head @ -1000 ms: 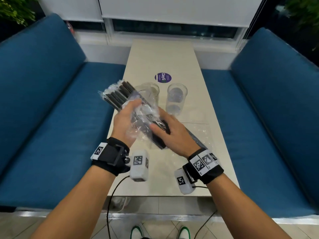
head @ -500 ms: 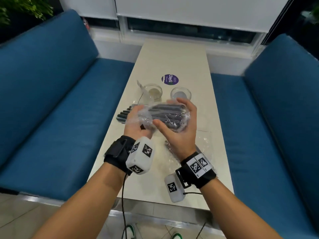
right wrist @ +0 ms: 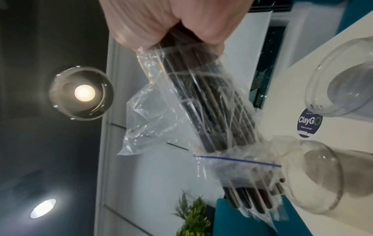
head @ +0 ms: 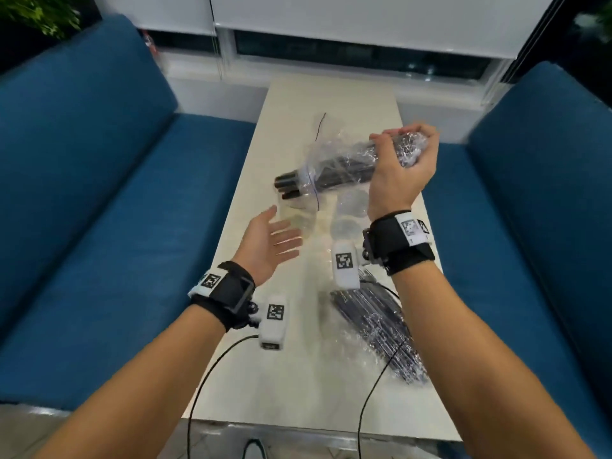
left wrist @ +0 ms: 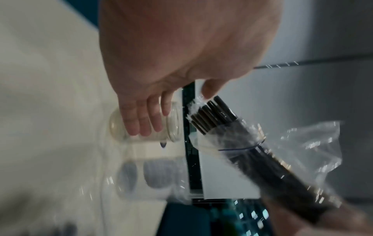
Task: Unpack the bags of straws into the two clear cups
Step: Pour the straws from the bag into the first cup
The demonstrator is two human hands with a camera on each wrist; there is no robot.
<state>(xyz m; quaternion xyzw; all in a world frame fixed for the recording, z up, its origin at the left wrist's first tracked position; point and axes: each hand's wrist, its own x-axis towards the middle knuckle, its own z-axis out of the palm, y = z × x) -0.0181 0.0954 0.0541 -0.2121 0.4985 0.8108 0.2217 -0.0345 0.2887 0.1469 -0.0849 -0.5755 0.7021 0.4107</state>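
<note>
My right hand (head: 405, 150) grips the closed end of a clear zip bag of black straws (head: 341, 167) and holds it above the white table (head: 298, 385), lying nearly level. The bag's mouth points left, and several straw ends (head: 287, 185) stick out of it above the left clear cup (head: 298, 215). My left hand (head: 281, 240) is open, palm up, with its fingers beside that cup (left wrist: 171, 124). The right clear cup (head: 351, 210) stands close by. A second bag of straws (head: 377, 332) lies on the table under my right forearm. The right wrist view shows the grip (right wrist: 167, 24) on the bag (right wrist: 201, 103).
Blue sofas (head: 99, 193) flank the narrow table on both sides. A purple round sticker (right wrist: 308, 123) lies beyond the cups. Black cables (head: 205, 376) trail from both wrist cameras over the table's near edge. A window wall closes the far end.
My left hand has let go of the bag and dropped, open, beside the left cup. My right hand has carried the bag up and to the right, mouth facing left.
</note>
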